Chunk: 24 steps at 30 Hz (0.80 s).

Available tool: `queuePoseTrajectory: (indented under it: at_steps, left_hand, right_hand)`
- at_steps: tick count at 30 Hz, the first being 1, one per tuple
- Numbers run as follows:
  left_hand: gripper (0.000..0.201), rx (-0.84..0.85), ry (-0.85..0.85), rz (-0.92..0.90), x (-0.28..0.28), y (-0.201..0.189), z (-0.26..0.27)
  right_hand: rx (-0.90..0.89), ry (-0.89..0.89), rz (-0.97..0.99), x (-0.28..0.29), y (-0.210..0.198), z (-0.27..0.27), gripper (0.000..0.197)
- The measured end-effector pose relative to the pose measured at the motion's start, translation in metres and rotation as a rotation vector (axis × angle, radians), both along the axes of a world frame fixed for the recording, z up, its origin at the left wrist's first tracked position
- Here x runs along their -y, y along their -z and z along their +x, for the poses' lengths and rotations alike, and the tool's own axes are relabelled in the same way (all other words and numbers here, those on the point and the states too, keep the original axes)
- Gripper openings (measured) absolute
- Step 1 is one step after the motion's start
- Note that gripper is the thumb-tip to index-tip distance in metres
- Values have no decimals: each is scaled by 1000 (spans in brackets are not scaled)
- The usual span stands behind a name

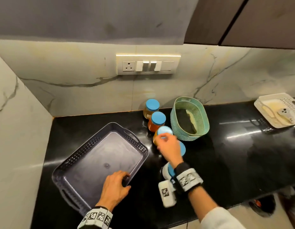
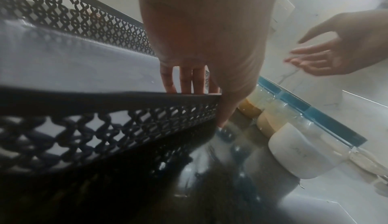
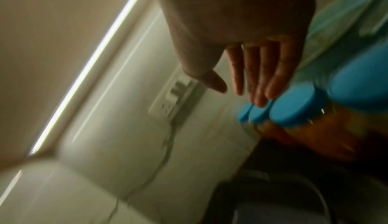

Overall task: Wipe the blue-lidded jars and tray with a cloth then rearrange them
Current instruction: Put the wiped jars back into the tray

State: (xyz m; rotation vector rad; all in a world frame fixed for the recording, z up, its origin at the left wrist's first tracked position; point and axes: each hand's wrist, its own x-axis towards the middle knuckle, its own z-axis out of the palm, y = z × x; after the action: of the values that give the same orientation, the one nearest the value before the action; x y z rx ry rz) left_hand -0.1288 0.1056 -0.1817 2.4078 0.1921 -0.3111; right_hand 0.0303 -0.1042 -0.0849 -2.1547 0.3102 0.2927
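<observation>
Head view: left hand (image 1: 114,187) clamps the tray (image 1: 87,156) rim at 5 o'clock, fingers inside (thumb outside). Right hand (image 1: 169,147), fingers apart, hovers over 5 blue-lidded jars (image 1: 158,119), perhaps touching one.

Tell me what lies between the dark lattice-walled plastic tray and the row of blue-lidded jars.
Only bare black countertop separates the tray from the jars, seen in the head view.
</observation>
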Motion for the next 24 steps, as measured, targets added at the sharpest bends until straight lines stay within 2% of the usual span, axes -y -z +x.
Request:
queuePoseTrajectory:
  at_steps: [2,3,5,9,13,16,19,22,24]
  left_hand:
    - [47,-10,19,-27,-8,-4,-4]
    - [47,-14,28,-39,-14,-6,-7]
    - [44,-42,29,-56,-28,-11,-12]
    - [31,-41,-92,-8,-62,-22,-11]
    - [27,116,-339,130,-106,-25,-1]
    - [27,187,-421,226,-139,-25,15]
    - [22,214,-451,217,-168,-28,34]
    - [22,200,-428,212,-183,-27,43]
    - [26,231,-405,219,-183,-24,42]
  right_hand:
    - [-199,-171,-186,-29,31,-23,60]
    - [-243,-208,-217,-42,45,-29,65]
    - [-262,-203,-219,-59,62,-36,58]
    - [-352,-81,25,-80,79,-29,38]
    - [-399,44,323,-121,93,-33,31]
    - [-408,161,507,-158,102,-32,38]
    - [-370,222,585,-186,102,-27,43]
    - [-385,258,618,-190,94,-25,47]
    - [-424,203,634,-179,83,-29,54]
